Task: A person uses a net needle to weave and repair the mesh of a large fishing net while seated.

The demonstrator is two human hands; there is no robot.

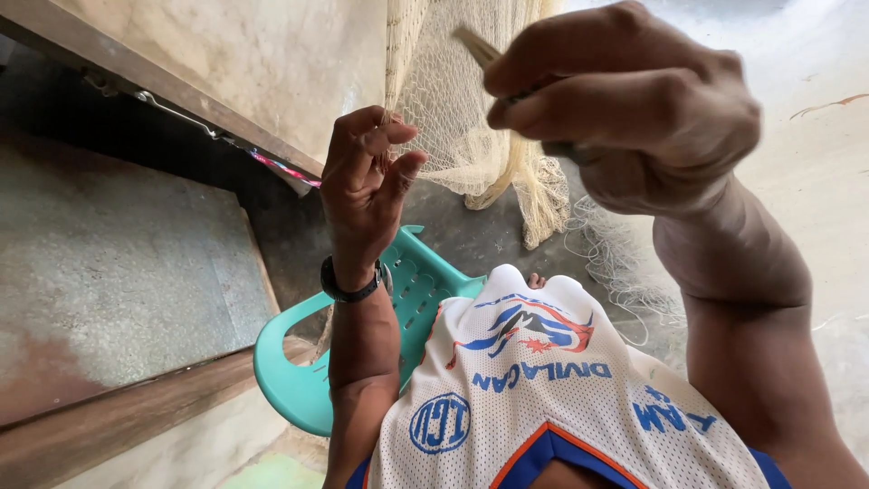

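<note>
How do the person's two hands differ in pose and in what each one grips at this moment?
The left hand pinches the netting's edge with its fingertips, fingers curled loosely; the right hand is clenched around a thin tan netting needle. The left hand sits lower and farther from the camera, the right higher and nearer. The left wrist bears a black wristwatch; the right is bare. Both work at the pale fishing net.

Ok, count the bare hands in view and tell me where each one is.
2. The left hand, with a black wristband, pinches the pale mesh fishing net at centre. The right hand, upper right, grips a thin tan netting needle. None seems hidden.
</note>
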